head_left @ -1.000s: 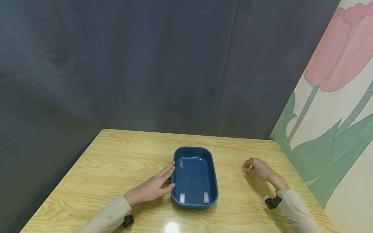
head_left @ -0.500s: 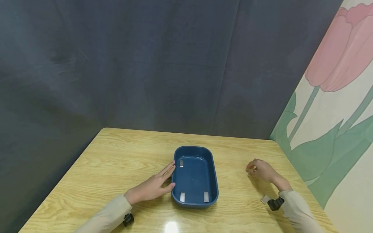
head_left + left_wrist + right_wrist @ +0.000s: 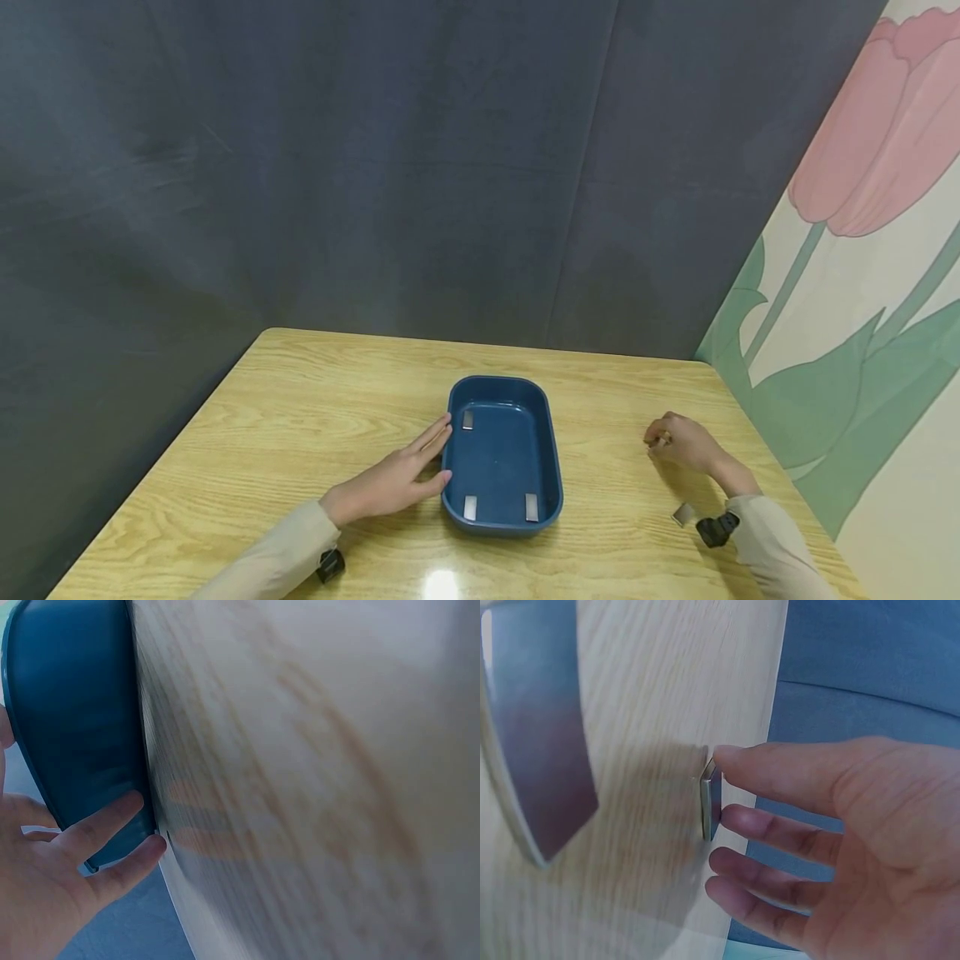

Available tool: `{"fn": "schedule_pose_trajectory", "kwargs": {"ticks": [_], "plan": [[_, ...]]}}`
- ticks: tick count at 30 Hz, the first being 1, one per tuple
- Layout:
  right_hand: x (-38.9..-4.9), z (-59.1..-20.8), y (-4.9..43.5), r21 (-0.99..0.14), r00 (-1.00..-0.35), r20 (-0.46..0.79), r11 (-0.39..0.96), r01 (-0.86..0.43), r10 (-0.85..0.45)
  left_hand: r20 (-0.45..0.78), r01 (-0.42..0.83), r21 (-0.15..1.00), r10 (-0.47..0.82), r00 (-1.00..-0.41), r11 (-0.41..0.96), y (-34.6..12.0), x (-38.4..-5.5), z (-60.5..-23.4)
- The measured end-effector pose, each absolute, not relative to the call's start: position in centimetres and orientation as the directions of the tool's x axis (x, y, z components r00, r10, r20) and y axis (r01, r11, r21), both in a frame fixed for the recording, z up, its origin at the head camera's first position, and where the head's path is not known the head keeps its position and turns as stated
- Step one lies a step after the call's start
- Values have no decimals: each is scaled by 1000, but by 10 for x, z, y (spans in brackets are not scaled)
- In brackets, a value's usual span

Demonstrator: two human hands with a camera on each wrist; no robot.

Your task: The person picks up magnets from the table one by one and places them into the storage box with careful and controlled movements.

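Touching the blue tray: left hand (image 3: 390, 482), fingers straight and spread apart, tips at the left rim; the blue tray (image 3: 495, 462) stands on the desk (image 3: 600, 392) just right of them.
Tray's outer wall: the left wrist view shows two of those fingers low against it, a contact hidden in the head view.
Inside the tray: seen from the head only, the far metal piece (image 3: 468, 420) lies just right of the left fingertips; the near-left metal piece (image 3: 470, 508) and near-right metal piece (image 3: 532, 507) lie nearer the person than those tips.
Right hand (image 3: 684, 443): fingers curled, thumb apart from the next visible finger; pinching or merely touching, I cannot tell.
Small metal piece (image 3: 712, 801): at those two fingertips in the right wrist view; the hand covers it from the head.
Loose metal piece (image 3: 683, 514): on the desk behind the right fingers, near the wrist.
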State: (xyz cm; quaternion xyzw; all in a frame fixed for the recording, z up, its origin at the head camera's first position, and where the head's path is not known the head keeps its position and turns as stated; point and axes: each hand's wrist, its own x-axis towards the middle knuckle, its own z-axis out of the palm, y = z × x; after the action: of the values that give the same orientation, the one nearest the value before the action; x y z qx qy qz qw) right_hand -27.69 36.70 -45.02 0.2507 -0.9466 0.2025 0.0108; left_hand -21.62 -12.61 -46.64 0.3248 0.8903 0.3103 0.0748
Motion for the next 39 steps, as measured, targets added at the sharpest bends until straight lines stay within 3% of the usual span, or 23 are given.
{"fn": "schedule_pose_trajectory", "kwargs": {"ticks": [39], "plan": [[-285, -455, 372, -415, -899, 54, 809, -417, -435, 61, 535, 600, 633, -772, 595, -125, -218, -469]]}}
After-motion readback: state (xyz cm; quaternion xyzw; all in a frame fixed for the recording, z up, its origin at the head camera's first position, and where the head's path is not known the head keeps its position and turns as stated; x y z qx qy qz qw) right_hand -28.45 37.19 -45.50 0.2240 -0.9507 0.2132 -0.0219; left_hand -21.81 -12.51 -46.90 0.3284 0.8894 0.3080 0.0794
